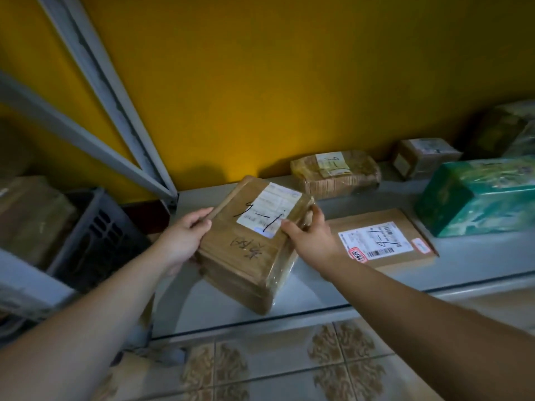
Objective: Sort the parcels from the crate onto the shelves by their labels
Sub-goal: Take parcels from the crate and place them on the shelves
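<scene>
Brown parcel (246, 256), label (269, 208) print illegible, underside hidden

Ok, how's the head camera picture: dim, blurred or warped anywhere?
Head view: dim overall, brightest on the yellow wall; the held brown parcel is sharp, its handwritten label legible; the wrapped parcel at far right is blurred; wide-angle lens bows the shelf edge.

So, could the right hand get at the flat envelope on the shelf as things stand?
Likely yes, once freed: the right hand grips the parcel, with the left hand on its other side. The envelope lies just beside it, uncovered, nothing between.
</scene>
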`<state>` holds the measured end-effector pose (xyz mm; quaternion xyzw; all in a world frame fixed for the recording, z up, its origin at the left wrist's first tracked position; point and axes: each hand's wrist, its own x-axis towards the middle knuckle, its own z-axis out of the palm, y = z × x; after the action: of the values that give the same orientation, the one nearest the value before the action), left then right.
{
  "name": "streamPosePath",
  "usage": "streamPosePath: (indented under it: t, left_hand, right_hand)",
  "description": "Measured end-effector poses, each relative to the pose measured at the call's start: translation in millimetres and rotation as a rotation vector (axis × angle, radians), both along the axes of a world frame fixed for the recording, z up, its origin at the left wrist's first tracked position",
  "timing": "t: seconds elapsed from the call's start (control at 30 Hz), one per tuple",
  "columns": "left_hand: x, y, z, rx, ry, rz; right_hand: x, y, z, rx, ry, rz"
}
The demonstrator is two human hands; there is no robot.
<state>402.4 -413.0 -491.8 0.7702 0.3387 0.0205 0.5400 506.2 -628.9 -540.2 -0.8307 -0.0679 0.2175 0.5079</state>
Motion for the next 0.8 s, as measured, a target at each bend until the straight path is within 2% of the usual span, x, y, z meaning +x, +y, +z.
streamPosePath:
  t: [0.03, 0.13, 0.17, 0.27, 0.33, 0.5, 0.67, 0.8]
  left_hand:
    - [5, -2, 3, 0.127, 0.030, -0.018]
    - [2, -26, 12, 0.715, 0.078, -0.168]
    - [-2, -39, 12, 0.798, 0.074, -0.251]
    - [-12, -75, 2, 0.883, 0.299, -0.503]
    - [-13, -80, -3, 0.942, 0.428, -0.587]
    - [-5, -47, 14, 0.899, 0.473, -0.668]
    - [9, -10, 13, 0.924, 0.525, -0.598]
    - [17, -14, -8, 0.968, 0.488, -0.504]
  right_hand:
    - [-1, 0, 1, 0.013, 0.007, -0.007]
    - [-5, -7, 1, 0.035, -0.016, 0.016]
    - [-8, -10, -1, 0.043, -0.038, 0.023]
    - [-16, -15, -11, 0.014, -0.110, 0.064]
    - [-19, -17, -18, -0.021, -0.144, 0.098]
    - [-29, -25, -26, -0.167, -0.188, 0.282]
    - [-40, -23, -42, -0.454, -0.325, 0.590]
    - [-41, -14, -53, -0.675, -0.459, 0.717]
